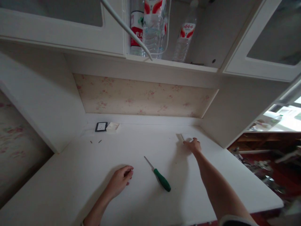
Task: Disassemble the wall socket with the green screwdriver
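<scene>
My right hand (192, 146) reaches to the right rear of the white tabletop (141, 141), its fingers closed on a thin metal rod (182, 137) that sticks out toward the back; the rest of the rod is hidden in the fingers. Hovering near the front, left of the middle, my left hand (121, 180) has its fingers curled inward, and whatever may be in them is hidden. Between the two hands lies a screwdriver (161, 180) with a green handle, its tip pointing to the back left. No hand touches it.
At the back left sit a black-framed wall socket (101, 126) and a pale square piece (113, 126), with two small screws (100, 141) before them. Overhead, a cabinet shelf holds plastic bottles (185, 37); a white cable (127, 28) hangs across its front. Side panels flank the tabletop.
</scene>
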`<state>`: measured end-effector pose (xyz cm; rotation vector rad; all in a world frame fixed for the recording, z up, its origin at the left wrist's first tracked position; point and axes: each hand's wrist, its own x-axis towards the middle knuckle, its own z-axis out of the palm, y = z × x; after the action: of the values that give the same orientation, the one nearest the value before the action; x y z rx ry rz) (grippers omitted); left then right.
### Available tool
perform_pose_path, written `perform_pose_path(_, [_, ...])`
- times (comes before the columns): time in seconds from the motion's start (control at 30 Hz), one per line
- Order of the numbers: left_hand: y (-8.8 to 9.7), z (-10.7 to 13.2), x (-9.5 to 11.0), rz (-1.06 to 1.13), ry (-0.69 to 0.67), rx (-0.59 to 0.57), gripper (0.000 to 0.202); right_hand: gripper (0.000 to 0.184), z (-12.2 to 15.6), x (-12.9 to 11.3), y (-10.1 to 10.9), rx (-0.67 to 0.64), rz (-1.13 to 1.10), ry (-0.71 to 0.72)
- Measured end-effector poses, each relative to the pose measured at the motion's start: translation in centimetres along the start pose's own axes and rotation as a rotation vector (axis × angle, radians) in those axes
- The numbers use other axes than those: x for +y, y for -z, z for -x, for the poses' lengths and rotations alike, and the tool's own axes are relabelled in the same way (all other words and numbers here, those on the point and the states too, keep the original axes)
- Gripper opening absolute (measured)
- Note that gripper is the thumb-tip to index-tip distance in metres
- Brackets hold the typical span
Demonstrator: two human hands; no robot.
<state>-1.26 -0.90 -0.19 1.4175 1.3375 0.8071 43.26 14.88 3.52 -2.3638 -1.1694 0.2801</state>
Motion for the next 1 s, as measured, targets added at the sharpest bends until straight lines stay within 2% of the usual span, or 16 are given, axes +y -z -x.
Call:
perform_pose_path(0.17, [-0.2,0.3,0.9,-0.029,-0.004,0.02,0.043,0.092,2.0,-0.6,-0.2,0.038,-0.036,0.012])
perform_pose_path(0.33, [-0.3,0.6,1.4,-0.065,-0.043,0.028,0.043,0.086,6.1,-1.6,-0.9,0.036,-0.12,0.109])
perform_pose_path(0.47, [-0.5,0.8,1.2,-0.104,-0.132,0.076,0.044,0.079,11.3,-3.0,-1.5,0.004,-0.203,0.233])
perform_pose_path(0.67, [-0.8,1.3,0.9,-0.151,-0.268,0.154,0.051,0.073,19.9,-6.0,-1.9,-0.076,-0.65,0.407])
perform_pose_path(0.83, [-1.0,1.6,0.8,-0.211,-0.34,0.171,0.081,0.069,26.5,-7.8,-2.7,-0.166,-0.787,0.487])
perform_pose_path(1.0, [-1.2,1.5,0.1,-0.299,-0.365,0.216,0.101,0.062,31.7,-8.0,-3.9,-0.186,-0.789,0.535])
